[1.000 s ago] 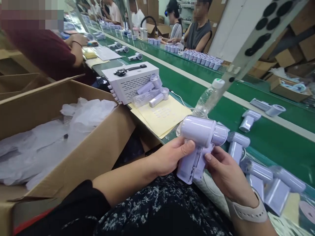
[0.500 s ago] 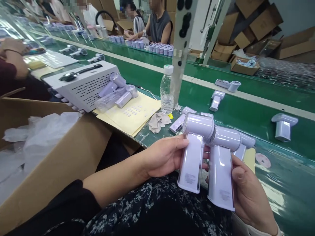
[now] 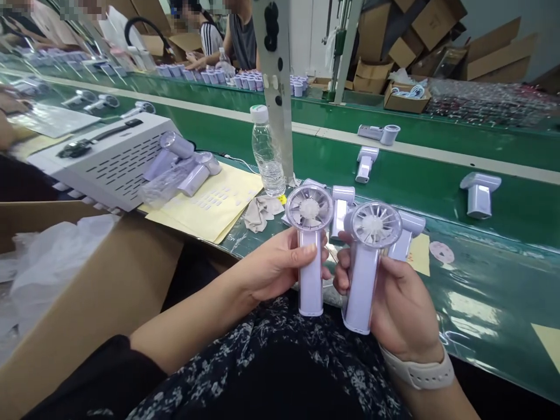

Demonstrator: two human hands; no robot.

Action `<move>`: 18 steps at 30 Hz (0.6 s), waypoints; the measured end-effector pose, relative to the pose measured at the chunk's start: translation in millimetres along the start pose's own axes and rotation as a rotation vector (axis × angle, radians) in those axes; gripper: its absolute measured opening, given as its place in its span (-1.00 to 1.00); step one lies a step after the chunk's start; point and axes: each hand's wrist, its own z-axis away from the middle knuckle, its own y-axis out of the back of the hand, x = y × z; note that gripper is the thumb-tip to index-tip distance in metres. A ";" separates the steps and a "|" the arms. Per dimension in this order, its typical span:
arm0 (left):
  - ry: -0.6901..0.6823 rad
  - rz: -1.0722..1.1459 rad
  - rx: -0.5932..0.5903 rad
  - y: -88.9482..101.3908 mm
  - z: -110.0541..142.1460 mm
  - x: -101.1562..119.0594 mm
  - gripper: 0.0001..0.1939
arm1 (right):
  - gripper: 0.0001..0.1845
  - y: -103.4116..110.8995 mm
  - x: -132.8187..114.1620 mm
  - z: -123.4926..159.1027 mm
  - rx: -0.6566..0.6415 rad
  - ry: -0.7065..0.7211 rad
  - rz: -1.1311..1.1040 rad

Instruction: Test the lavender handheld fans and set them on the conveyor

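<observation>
Two lavender handheld fans are upright side by side above my lap, their round bladed faces toward me. My left hand (image 3: 284, 259) is closed round the handle of the left handheld fan (image 3: 310, 274), thumb across its front. The right handheld fan (image 3: 362, 286) is gripped by my right hand (image 3: 400, 303), its fingers behind the handle. Just beyond them, more lavender fans lie on the bench, including one fan (image 3: 342, 210) between the two I hold and another fan (image 3: 406, 227) at the right, both partly hidden.
A water bottle (image 3: 268, 157) and crumpled cloth (image 3: 261, 213) stand left of the fans. Further left are yellow sheets (image 3: 205, 216), a vented white box (image 3: 109, 169) and a cardboard carton (image 3: 100, 286). Fans lie on the green conveyor (image 3: 415, 181). Co-workers sit across the line.
Both fans have turned in my hands, from showing the side of their heads to showing their bladed fronts. My view has shifted to the right.
</observation>
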 end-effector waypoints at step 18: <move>-0.098 -0.172 0.087 13.6 9.3 11.4 -0.44 | -0.70 -3.8 12.6 -12.0 0.234 0.122 -0.099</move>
